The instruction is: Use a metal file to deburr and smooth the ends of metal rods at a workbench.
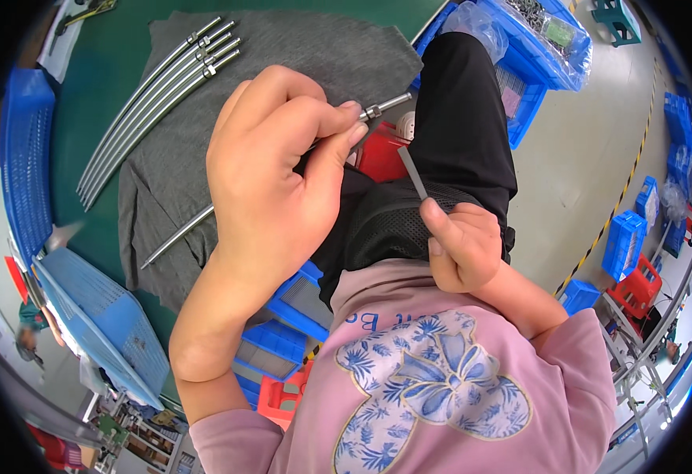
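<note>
Metal rods (pixel 142 115) at ten o'clock, upper ends on grey cloth (pixel 322 47). Left hand (pixel 276 162), between ten and eleven — pinching another rod (pixel 385 105), collared end toward two. Right hand (pixel 467 246), three o'clock — clasping a flat grey strip (pixel 414 174), tip toward eleven.

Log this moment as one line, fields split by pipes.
left hand: pinching metal rod near one end | right hand: holding thin gray strip | strip and rod: apart | curved rods: partly on gray cloth
</note>
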